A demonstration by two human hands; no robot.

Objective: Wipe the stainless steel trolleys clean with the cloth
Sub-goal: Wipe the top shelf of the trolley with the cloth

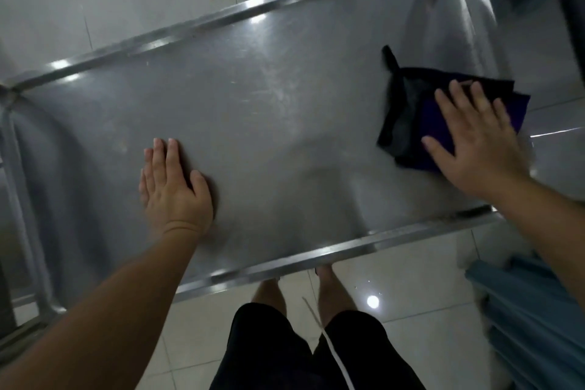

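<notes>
Now | right hand (pixel 478 142) flat on cloth (pixel 408 117) | left hand (pixel 172 187) flat on trolley (pixel 253 123)

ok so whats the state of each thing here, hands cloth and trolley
left hand: flat, palm down on the trolley top, holding nothing
right hand: fingers spread, pressing on the cloth
cloth: dark, folded, lying flat at the right end of the trolley top
trolley top: bare steel, faint streaks and smears near the middle
</notes>
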